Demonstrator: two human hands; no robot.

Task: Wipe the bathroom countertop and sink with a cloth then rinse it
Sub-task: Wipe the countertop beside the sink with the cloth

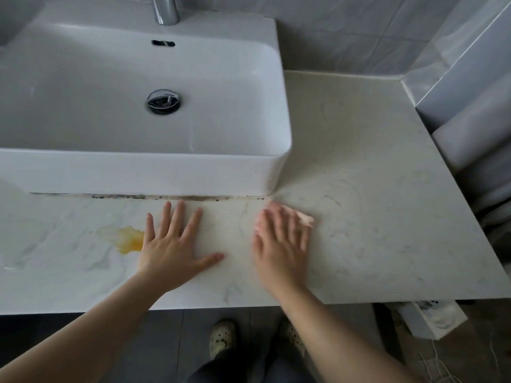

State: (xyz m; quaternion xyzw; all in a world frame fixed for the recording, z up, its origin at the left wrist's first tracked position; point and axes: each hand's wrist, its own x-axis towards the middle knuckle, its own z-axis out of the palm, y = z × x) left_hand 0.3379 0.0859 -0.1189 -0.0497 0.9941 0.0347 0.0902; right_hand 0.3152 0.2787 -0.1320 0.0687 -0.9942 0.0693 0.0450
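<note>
My left hand lies flat with spread fingers on the pale marble countertop, just in front of the white vessel sink. My right hand, blurred by motion, presses flat on a small pinkish cloth; only the cloth's far edge shows beyond the fingertips. A yellow-orange stain sits on the counter immediately left of my left hand. The sink bowl looks dry, with a chrome drain plug in its middle.
A chrome faucet stands at the sink's back. Dark grime lines the joint under the sink's front wall. Grey tiled wall bounds the counter at the back and right. Below the counter edge are my feet in pale clogs and a white box.
</note>
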